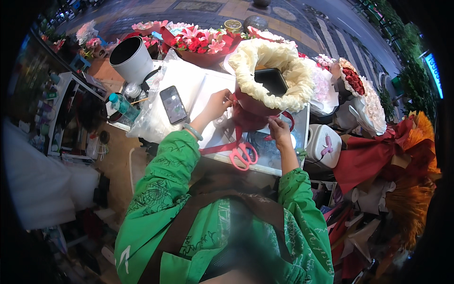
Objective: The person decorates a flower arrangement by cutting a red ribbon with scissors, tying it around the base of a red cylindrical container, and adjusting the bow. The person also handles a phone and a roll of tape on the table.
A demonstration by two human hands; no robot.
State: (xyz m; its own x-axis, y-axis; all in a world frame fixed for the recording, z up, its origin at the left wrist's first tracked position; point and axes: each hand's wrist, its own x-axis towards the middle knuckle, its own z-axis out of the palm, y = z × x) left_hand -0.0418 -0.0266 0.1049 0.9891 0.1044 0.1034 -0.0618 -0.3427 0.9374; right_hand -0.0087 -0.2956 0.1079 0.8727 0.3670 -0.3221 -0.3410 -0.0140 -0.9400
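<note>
Left hand (pixel 219 105): centre of frame, thumb and fingertips pressed together, pinches dark red ribbon (pixel 212 149) at left side of bouquet base; exact grip too small to make out.
Right hand (pixel 281 133): right of centre, pinches ribbon near lower right of base, beside small red loop; fingertips partly lost against dark red.
Ribbon: runs from base down to lower centre, passes beside scissors; far end hard to trace.
Bouquet (pixel 246 75): upper centre, between and above hands; cream ruffled ring over dark red wrap, underside hidden.
Dark insert (pixel 272 81): inside ring; lower part hidden, kind hard to tell.
Scissors (pixel 243 156): lower centre, pink handles at table edge; blades hard to make out.
Phone (pixel 173 104): left of centre, lies on clear plastic; screen unreadable.
Bottle (pixel 124 108): left, teal cap, tilted.
White bucket (pixel 132 59): upper left, dark inside, bottom unseen.
Orange plumes (pixel 414 208): far right, cut off by fisheye rim.
</note>
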